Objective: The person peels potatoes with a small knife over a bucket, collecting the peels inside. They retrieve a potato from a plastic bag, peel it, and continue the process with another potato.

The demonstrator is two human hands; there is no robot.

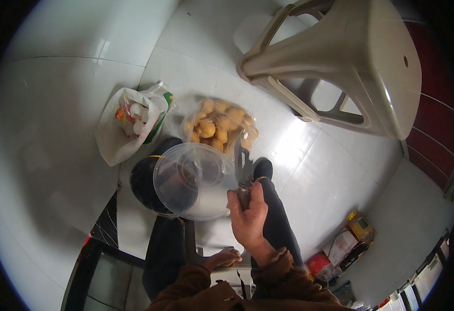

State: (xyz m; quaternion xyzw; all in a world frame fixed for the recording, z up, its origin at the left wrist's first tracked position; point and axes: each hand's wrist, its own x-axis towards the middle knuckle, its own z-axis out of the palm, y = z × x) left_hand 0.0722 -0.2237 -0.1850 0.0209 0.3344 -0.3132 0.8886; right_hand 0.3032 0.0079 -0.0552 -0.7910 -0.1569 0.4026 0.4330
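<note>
In my right hand (249, 217) is a metal kitchen peeler knife (244, 167), its slotted blade pointing away from me and toothed along the right edge. My left hand (226, 258) is low near my lap with curled fingers; whether it grips anything is unclear. A round transparent plastic tub (176, 182) sits between my legs, just left of the blade. Beyond it, a clear plastic bag (252, 136) of several yellow-brown potatoes (207, 127) rests on the floor. Partly behind the tub on the left is a black rounded container (143, 182) with a yellow band.
A white plastic bag (110, 132) holding pale scraps and a red wrapper stands open at left. The beige plastic stool (367, 74) fills the upper right. Along the right lie a yellow-topped bottle (360, 225) and a white box (340, 245). A dark-framed edge (80, 272) is at lower left.
</note>
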